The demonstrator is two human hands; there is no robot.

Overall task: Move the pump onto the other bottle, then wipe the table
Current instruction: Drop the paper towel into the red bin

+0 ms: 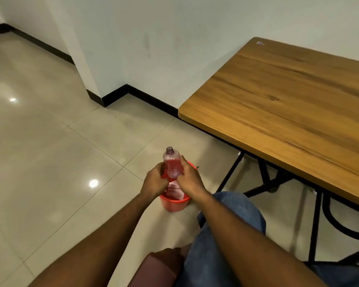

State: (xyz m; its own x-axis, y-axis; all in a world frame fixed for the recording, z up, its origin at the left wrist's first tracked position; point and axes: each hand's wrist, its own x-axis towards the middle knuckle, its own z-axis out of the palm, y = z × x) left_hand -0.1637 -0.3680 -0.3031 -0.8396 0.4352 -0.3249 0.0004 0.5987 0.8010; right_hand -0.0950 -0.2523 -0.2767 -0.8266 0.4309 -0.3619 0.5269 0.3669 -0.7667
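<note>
A clear bottle (172, 162) with pink liquid and an open neck, no pump on it, is held upright over a red bucket (174, 203) on the floor. My right hand (190, 177) grips the bottle's right side. My left hand (155, 181) is closed at the bottle's lower left; whether it holds something else I cannot tell. Something pink and white lies inside the bucket, mostly hidden by my hands. No pump shows in view. The wooden table (288, 104) stands to the right.
The table has black metal legs (265, 175) and attached stool frames under it. My knee in blue jeans (226, 235) is beside the bucket. A maroon seat (158, 268) sits at the bottom. Shiny tiled floor spreads left; a wall corner stands behind.
</note>
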